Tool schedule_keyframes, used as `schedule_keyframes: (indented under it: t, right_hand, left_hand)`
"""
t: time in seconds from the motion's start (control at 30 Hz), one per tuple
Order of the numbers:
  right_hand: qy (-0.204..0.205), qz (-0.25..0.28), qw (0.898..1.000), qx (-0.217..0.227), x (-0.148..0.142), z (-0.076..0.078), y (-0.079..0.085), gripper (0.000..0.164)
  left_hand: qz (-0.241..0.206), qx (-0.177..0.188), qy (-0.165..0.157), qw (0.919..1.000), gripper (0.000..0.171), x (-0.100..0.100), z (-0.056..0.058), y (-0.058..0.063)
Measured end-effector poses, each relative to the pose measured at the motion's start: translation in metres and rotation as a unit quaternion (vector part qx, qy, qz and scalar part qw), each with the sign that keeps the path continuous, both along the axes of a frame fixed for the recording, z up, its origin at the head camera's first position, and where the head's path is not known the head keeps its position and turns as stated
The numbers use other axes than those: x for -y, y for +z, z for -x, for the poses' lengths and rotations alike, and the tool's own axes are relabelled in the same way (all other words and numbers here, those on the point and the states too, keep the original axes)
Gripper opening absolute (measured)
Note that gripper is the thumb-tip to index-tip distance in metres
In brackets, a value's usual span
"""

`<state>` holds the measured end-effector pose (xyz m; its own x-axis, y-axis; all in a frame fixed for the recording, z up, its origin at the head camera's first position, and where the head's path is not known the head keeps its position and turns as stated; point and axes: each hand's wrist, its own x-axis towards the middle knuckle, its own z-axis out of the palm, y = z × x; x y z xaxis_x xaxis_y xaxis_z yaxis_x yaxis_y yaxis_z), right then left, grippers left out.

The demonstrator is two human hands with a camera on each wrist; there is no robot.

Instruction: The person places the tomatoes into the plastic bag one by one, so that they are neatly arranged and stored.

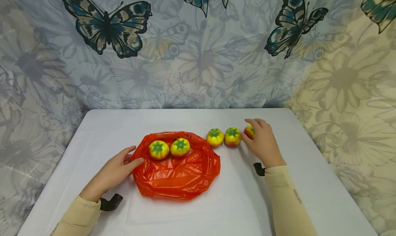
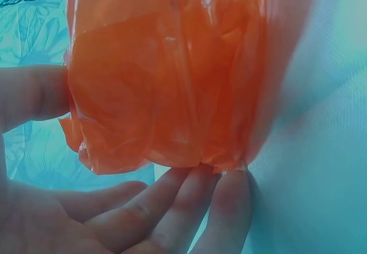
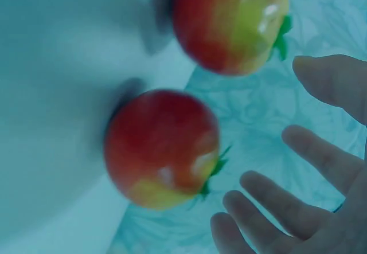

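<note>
An opened-out red plastic bag (image 1: 176,181) lies on the table, with one yellow-red tomato (image 1: 159,150) and another tomato (image 1: 180,148) on it, green leaves up. My left hand (image 1: 119,167) holds the bag's left edge; in the left wrist view its fingertips (image 2: 229,194) meet the bag's film (image 2: 166,105). My right hand (image 1: 263,143) hovers with spread fingers around the rightmost tomato (image 1: 249,132), partly hiding it. In the right wrist view, a gap shows between that hand (image 3: 298,208) and the mostly red tomato (image 3: 163,149).
Left of the right hand, a tomato (image 1: 232,137) and another tomato (image 1: 215,138) stand in a row, the latter right by the bag's edge. The white table (image 1: 241,201) backs onto a butterfly-and-flower printed cloth (image 1: 198,74). Black wrist mounts (image 1: 112,202) jut beside both sleeves.
</note>
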<state>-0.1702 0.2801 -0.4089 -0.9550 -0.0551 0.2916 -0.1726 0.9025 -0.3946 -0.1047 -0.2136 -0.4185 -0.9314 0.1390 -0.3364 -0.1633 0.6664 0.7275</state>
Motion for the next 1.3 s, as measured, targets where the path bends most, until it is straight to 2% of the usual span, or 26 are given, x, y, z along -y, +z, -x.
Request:
schedule_keyframes:
  t: [0.23, 0.4, 0.57, 0.97, 1.3]
  right_hand:
    - [-0.018, 0.021, 0.999, 0.043, -0.017, 0.004, -0.004, 0.063]
    - [-0.027, 0.031, 0.996, 0.084, -0.021, 0.007, -0.008, 0.066]
    - [-0.036, 0.038, 0.993, 0.107, -0.025, 0.008, -0.011, 0.068]
    - [-0.044, 0.028, 0.991, 0.124, -0.029, 0.011, -0.018, 0.066]
    - [-0.04, 0.014, 0.992, 0.115, -0.026, 0.01, -0.017, 0.062]
  left_hand:
    - [-0.017, 0.007, 0.008, 0.9998, 0.085, 0.001, 0.001, 0.001]
    - [-0.021, 0.012, 0.014, 0.9996, 0.084, 0.001, 0.0, 0.0]
    - [-0.022, 0.011, 0.018, 0.9995, 0.083, 0.001, 0.001, -0.003]
    - [-0.017, 0.009, 0.017, 0.9997, 0.08, 0.001, 0.002, -0.004]
    - [-0.02, 0.005, 0.014, 0.9997, 0.08, 0.001, 0.001, -0.003]
